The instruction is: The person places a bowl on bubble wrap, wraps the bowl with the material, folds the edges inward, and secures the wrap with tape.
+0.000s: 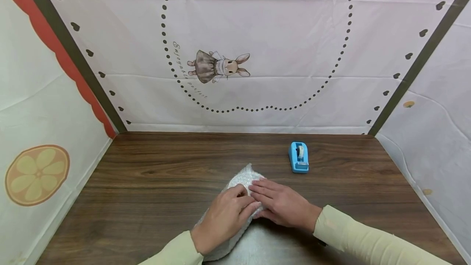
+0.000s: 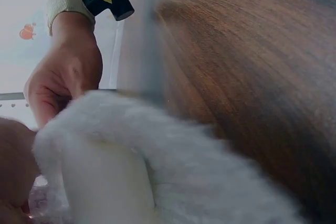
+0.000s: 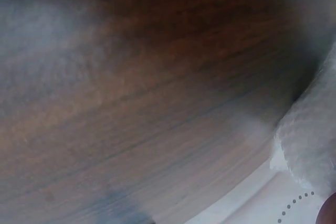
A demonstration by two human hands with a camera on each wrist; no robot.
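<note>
A roll of bubble wrap [image 1: 243, 177] lies slanting on the table between both hands. In the left wrist view its white, textured layer [image 2: 173, 140] curves around a smooth whitish thing [image 2: 105, 182], whose kind is hidden. The left hand [image 1: 224, 216] lies over the wrap with fingers curled and pinches it near the upper part. From the right, the right hand [image 1: 283, 203] presses its extended fingers on the wrap, thumb low along the near side. Only the edge of the wrap [image 3: 310, 135] and a fingertip show in the right wrist view.
A blue tape dispenser [image 1: 299, 158] with a roll of tape stands at the back right of the dark wooden table [image 1: 154, 175]. Printed white cloth [image 1: 294, 52] walls in the back and both sides. A small black wrist camera [image 2: 110, 3] sits at the right sleeve.
</note>
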